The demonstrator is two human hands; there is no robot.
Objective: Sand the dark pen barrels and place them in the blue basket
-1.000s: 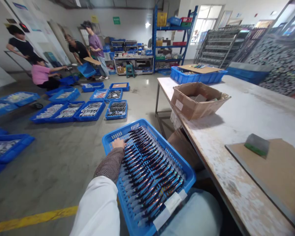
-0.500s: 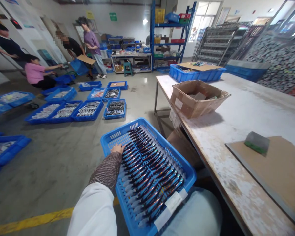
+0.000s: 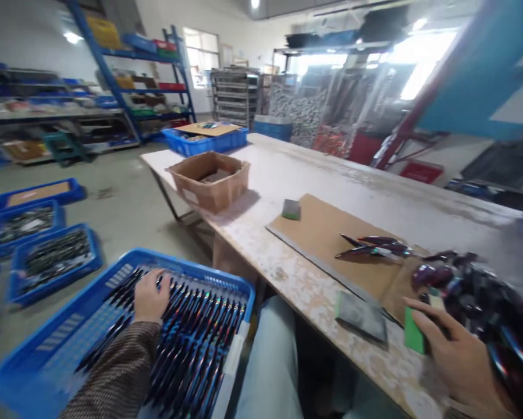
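Observation:
On the left, a blue plastic basket (image 3: 64, 334) holds rows of dark, glossy fishing lures (image 3: 191, 331). My left hand (image 3: 151, 295) is in the basket at the upper row, its fingers curled down around a lure; the fingertips are partly hidden. Over the table's near right edge, my right hand (image 3: 457, 349) closes on a green sanding sponge (image 3: 413, 331). Just beyond it is a blurred pile of dark lures (image 3: 475, 291). Several lures (image 3: 370, 247) lie apart on a cardboard sheet (image 3: 326, 227). A grey sanding sponge (image 3: 361, 319) with a green edge lies left of my right hand.
Another small grey-green sponge (image 3: 291, 209) sits on the cardboard's far corner. An open cardboard box (image 3: 213, 192) and a blue crate (image 3: 209, 141) stand farther along the white table (image 3: 278, 163). Filled blue crates (image 3: 54, 262) are on the floor at left, with blue shelving (image 3: 148, 90) behind.
The view has swung right, bringing my right hand, the sponges and the lure pile into sight. My left hand has shifted from the row's left end onto the lures. The co-workers are out of view.

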